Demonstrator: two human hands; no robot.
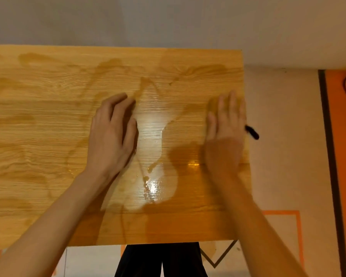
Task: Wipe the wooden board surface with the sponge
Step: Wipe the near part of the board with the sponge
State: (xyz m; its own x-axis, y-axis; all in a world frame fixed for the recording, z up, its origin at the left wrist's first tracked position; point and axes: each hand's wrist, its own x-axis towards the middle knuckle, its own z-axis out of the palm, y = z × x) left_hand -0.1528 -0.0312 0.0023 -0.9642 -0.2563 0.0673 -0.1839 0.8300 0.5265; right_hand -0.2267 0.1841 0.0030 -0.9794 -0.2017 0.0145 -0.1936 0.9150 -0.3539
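The wooden board (48, 120) fills most of the view, its surface streaked with wet patches and a shiny puddle (152, 186) near the middle. My left hand (113, 132) lies over the board's centre with fingers straight and relaxed, holding nothing. My right hand (226, 132) is flat near the board's right edge, fingers straight and slightly blurred. No sponge is visible anywhere in the view.
A black marker-like object (252, 132) sticks out past the board's right edge beside my right hand. Pale floor with orange and black lines (328, 156) lies to the right. A grey wall is behind the board. My dark trouser legs (160, 260) show below the front edge.
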